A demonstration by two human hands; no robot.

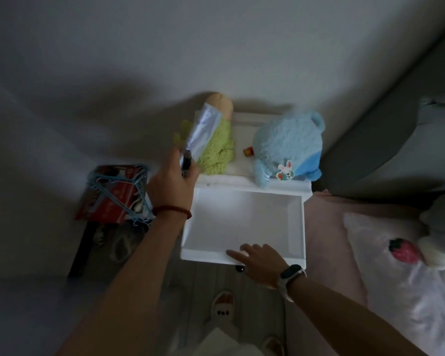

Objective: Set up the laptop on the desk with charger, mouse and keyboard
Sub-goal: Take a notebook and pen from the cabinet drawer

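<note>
My left hand is raised left of the white nightstand and shut on a long, flat silvery object that points up and away. A slim dark piece sits in the same grip; in this dim light I cannot tell what either is. My right hand lies with fingers spread on the front edge of the pulled-out white drawer, just above its black knob. Nothing shows inside the drawer. No laptop, charger or mouse can be made out.
A green plush and a blue plush sit on the nightstand top. A red box with blue hangers stands on a dark box at left. A pink bed lies to the right, slippers below.
</note>
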